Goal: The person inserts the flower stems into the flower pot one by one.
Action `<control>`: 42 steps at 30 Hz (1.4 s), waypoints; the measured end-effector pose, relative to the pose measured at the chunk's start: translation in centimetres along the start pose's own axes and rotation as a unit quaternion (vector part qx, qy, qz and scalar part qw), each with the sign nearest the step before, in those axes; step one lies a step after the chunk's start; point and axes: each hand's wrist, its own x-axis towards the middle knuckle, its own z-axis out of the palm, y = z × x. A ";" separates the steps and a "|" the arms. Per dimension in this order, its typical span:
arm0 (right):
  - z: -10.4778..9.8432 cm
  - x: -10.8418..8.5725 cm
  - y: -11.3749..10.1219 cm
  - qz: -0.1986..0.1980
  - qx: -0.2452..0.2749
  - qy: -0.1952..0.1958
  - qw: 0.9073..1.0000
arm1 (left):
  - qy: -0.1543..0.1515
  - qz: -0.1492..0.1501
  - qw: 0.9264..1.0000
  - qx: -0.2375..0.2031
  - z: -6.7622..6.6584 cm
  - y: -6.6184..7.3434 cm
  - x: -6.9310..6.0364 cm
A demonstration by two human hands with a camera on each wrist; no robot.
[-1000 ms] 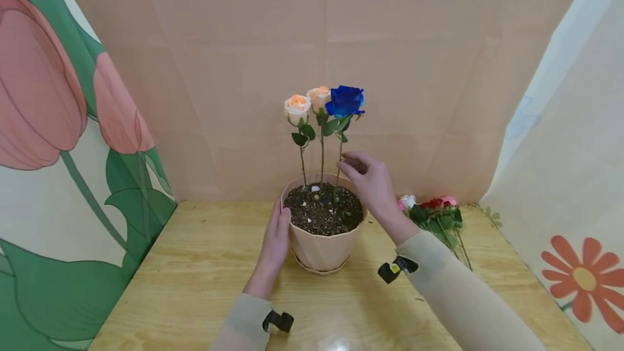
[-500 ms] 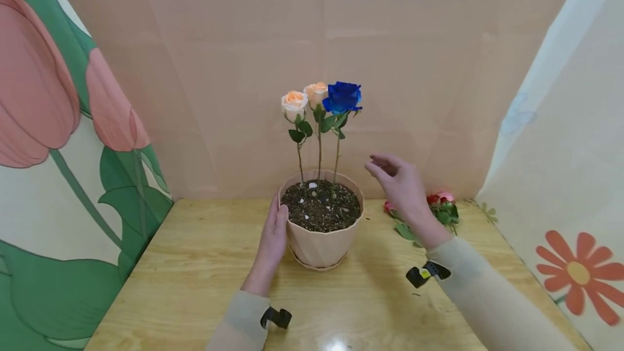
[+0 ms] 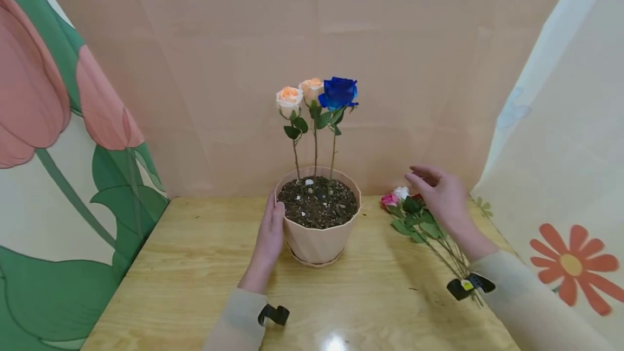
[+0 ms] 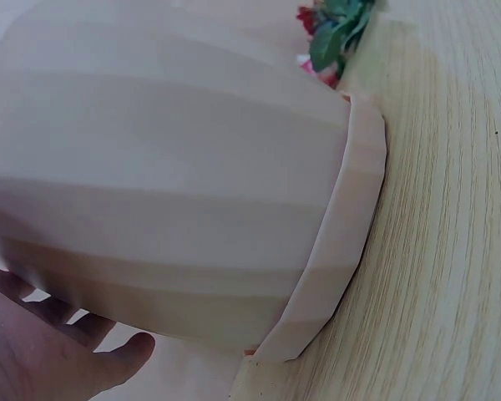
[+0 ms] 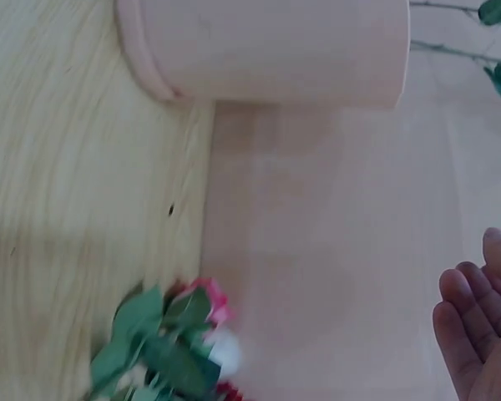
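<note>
A pink flowerpot point(image 3: 319, 240) full of dark soil point(image 3: 319, 205) stands on its saucer in the head view. Two peach roses point(image 3: 289, 99) and a blue rose point(image 3: 338, 92) rise upright from the soil. My left hand point(image 3: 268, 237) rests against the pot's left side with straight fingers; the left wrist view shows those fingers point(image 4: 92, 368) along the pot wall. Over a bunch of roses point(image 3: 414, 218) on the table hangs my right hand point(image 3: 443, 196), fingers loosely bent and holding nothing. That bunch has pink, white and red blooms, partly hidden by the hand.
The wooden table point(image 3: 205, 264) carries the pot and the loose bunch. A pinkish backdrop point(image 3: 234, 96) stands close behind the pot. Flower-printed panels point(image 3: 109, 177) border the table's left and right sides.
My right hand has left the blue rose's stem and moved right, over the bunch of roses. The left hand stays at the pot, and the head view has shifted slightly.
</note>
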 end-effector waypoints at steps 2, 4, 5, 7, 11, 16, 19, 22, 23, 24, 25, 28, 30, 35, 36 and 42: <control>-0.7 -0.3 0.7 0.001 -0.015 0.006 1.000 | 0.001 0.001 1.000 0.000 0.0 0.0 0.0; -1.4 -0.6 1.5 0.004 -0.033 0.009 0.999 | -0.001 -0.002 1.000 -0.001 0.0 0.0 0.1; -1.7 -0.8 1.8 0.008 -0.045 0.012 0.999 | -0.001 -0.002 1.000 -0.002 0.0 0.0 0.1; -2.3 -1.2 2.6 0.019 -0.068 0.012 0.997 | -0.005 -0.001 1.000 -0.003 0.0 -0.1 0.2; -3.4 -2.1 4.1 0.041 -0.106 0.003 0.993 | -0.009 -0.003 1.000 -0.003 0.0 -0.3 0.2; -4.2 -3.0 6.1 0.050 -0.130 -0.007 0.990 | -0.008 -0.004 1.000 -0.001 0.0 -0.4 0.3; -4.7 -3.5 7.4 0.056 -0.138 -0.015 0.989 | -0.009 -0.005 1.000 -0.002 0.0 -0.5 0.3; -5.1 -3.9 8.8 0.067 -0.149 -0.018 0.986 | -0.010 -0.006 1.000 -0.003 0.0 -0.4 0.2; -5.2 -4.1 9.2 0.071 -0.151 -0.018 0.986 | -0.011 -0.007 1.000 -0.003 0.0 -0.4 0.2; -5.3 -4.2 9.6 0.074 -0.154 -0.018 0.985 | -0.011 -0.007 1.000 -0.004 0.0 -0.4 0.2; -5.5 -4.3 10.0 0.078 -0.156 -0.019 0.985 | -0.012 -0.008 1.000 -0.004 0.0 -0.3 0.2; -5.9 -4.7 11.0 0.090 -0.162 -0.021 0.982 | -0.013 -0.007 1.000 -0.003 0.0 -0.4 0.2; -6.0 -5.0 11.6 0.097 -0.165 -0.025 0.981 | -0.014 -0.011 1.000 -0.001 -0.1 -0.4 0.2; -6.2 -5.3 13.1 0.109 -0.176 -0.031 0.978 | -0.017 -0.014 1.000 0.001 -0.1 -0.5 0.2; -6.1 -5.4 13.4 0.110 -0.176 -0.033 0.978 | -0.017 -0.012 1.000 0.000 -0.1 -0.5 0.2; -5.8 -5.6 15.9 0.130 -0.175 -0.045 0.975 | -0.014 -0.008 1.000 -0.003 0.0 -0.3 0.2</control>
